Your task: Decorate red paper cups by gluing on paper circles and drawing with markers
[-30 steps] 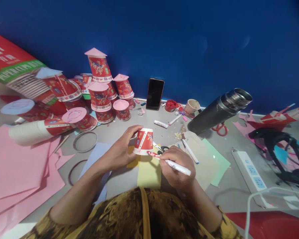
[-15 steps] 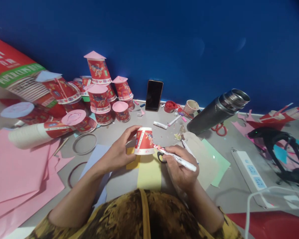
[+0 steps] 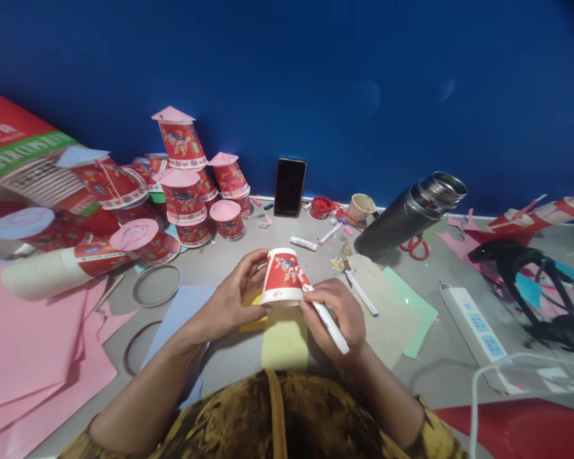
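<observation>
A red and white paper cup (image 3: 283,275), upside down and slightly tilted, is gripped from its left side by my left hand (image 3: 229,296). Pinkish-red marks dot the white band near its wide rim. My right hand (image 3: 337,319) holds a white acrylic marker (image 3: 330,327), its tip end up against the cup's right side; whether the tip touches is hard to make out. The fingers of that hand also lie close to the cup's lower right rim. Under the cup lies a yellow paper sheet (image 3: 284,344).
Stacked decorated cups (image 3: 184,197) with pink paper tops stand at the back left. A phone (image 3: 289,188) leans on the blue wall. To the right are a dark thermos (image 3: 406,220), red-handled scissors (image 3: 415,248) and a power strip (image 3: 478,335). Pink sheets (image 3: 29,344) lie left.
The cup has turned in my left hand, so its printed figure now faces me more. My right hand has moved left against the cup, with the marker angled more steeply. The view shifted slightly.
</observation>
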`<state>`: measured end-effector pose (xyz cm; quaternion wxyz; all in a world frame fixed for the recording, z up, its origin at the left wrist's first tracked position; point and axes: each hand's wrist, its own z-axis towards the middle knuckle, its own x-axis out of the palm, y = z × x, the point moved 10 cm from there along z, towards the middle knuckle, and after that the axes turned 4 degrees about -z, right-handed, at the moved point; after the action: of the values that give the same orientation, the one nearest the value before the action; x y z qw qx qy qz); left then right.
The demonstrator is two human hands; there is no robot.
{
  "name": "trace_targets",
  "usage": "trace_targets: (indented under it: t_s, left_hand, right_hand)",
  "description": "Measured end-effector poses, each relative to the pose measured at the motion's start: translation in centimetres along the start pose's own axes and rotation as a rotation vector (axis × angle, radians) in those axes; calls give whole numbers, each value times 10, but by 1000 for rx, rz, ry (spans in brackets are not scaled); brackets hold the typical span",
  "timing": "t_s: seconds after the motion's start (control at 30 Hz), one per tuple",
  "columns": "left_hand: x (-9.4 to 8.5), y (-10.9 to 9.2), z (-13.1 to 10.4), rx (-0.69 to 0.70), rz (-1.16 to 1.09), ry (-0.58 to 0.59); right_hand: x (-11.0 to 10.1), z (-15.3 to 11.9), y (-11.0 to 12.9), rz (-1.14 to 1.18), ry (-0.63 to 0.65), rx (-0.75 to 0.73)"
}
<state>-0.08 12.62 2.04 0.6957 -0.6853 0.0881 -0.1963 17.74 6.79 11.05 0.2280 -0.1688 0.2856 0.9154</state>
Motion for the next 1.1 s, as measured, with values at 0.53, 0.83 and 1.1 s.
trace_targets:
  t_s: [0.53,0.83,1.1]
  left_hand:
    - [-12,-29,-9,69,565,-93]
    - [-8,-38,-9,210,767,-68]
    - [-4,-41,-9,233,804,-46]
  right_hand:
    - [7,-7,-5,152,35,62]
    - [14,-2,-1,180,154,68]
    - [16,0,1,183,153,57]
